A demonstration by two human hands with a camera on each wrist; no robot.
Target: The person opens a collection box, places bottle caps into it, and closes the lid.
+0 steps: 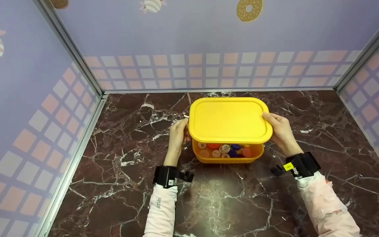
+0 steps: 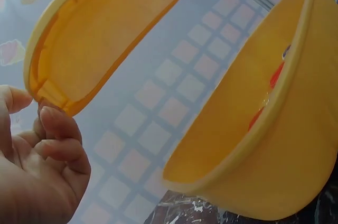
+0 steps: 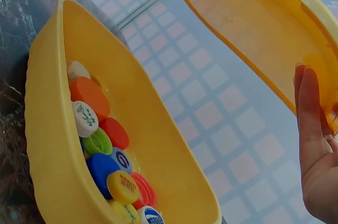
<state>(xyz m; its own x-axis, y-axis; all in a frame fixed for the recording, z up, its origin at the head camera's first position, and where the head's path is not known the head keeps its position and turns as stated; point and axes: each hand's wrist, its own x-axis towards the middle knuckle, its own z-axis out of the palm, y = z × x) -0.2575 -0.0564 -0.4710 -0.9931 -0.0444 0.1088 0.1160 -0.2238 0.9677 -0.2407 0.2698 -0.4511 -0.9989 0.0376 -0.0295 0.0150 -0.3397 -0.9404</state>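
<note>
A yellow rectangular lid (image 1: 230, 120) is held above a yellow plastic box (image 1: 228, 160), apart from its rim. My left hand (image 1: 177, 135) pinches the lid's left edge, fingertips and thumb at the corner in the left wrist view. On the opposite edge, my right hand (image 1: 283, 133) grips with the thumb on top and fingers underneath. Inside the box lie several bottle caps (image 3: 100, 168) in red, orange, blue, white, green and yellow. From the head, the lid hides the back part of the box. Its ribbed underside (image 2: 111, 28) shows in both wrist views.
The box stands on a dark marbled tabletop (image 1: 127, 197) with white veins. Purple panels with a checked band (image 1: 214, 70) enclose the back and both sides. A metal strip (image 1: 74, 171) runs along the left edge. Black camera straps (image 1: 168, 176) circle both wrists.
</note>
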